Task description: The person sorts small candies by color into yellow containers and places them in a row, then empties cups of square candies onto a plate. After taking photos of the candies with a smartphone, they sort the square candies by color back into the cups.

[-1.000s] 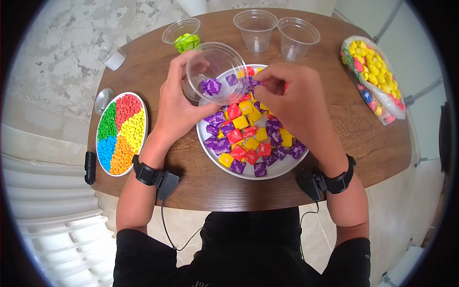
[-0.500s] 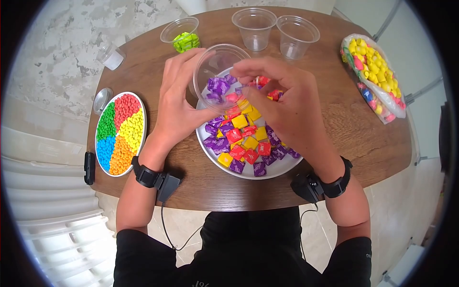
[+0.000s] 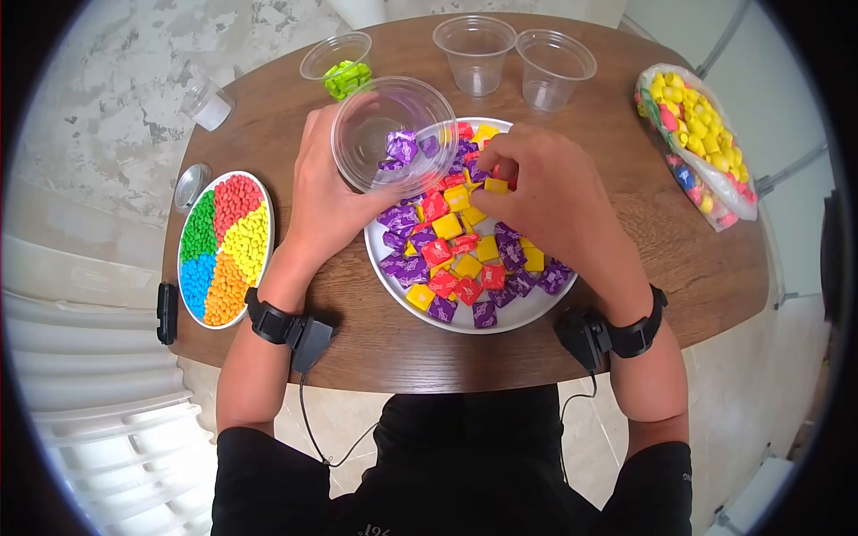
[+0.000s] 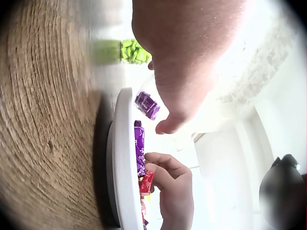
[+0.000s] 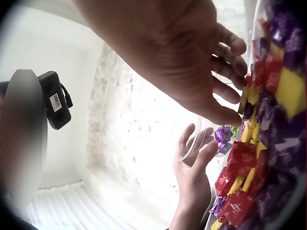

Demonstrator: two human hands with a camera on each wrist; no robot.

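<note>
My left hand (image 3: 326, 192) grips a clear plastic cup (image 3: 357, 152), tilted over the far left of the white plate. Inside the cup lie a few purple wrapped candies (image 3: 401, 146); the left wrist view shows one purple candy (image 4: 147, 105) through its wall. Over the plate's right side, my right hand (image 3: 559, 183) pinches a yellow candy (image 3: 496, 185) between thumb and fingers, low over the pile. The white plate (image 3: 527, 314) carries purple, red candies (image 3: 438, 253) and yellow ones. In the right wrist view my right fingertips (image 5: 230, 91) reach right to the candies.
Behind stand a cup with green candies (image 3: 347, 79) and two clear cups (image 3: 478, 62). An oval plate of sorted small coloured pieces (image 3: 225, 250) lies left, with a small jar (image 3: 208, 107) beyond. A bag of yellow and pink pieces (image 3: 702, 134) lies right.
Purple candy has gone into the cup: my right hand reached its mouth, then drew back right to the plate and took a yellow candy. The cup has shifted slightly left and turned upward.
</note>
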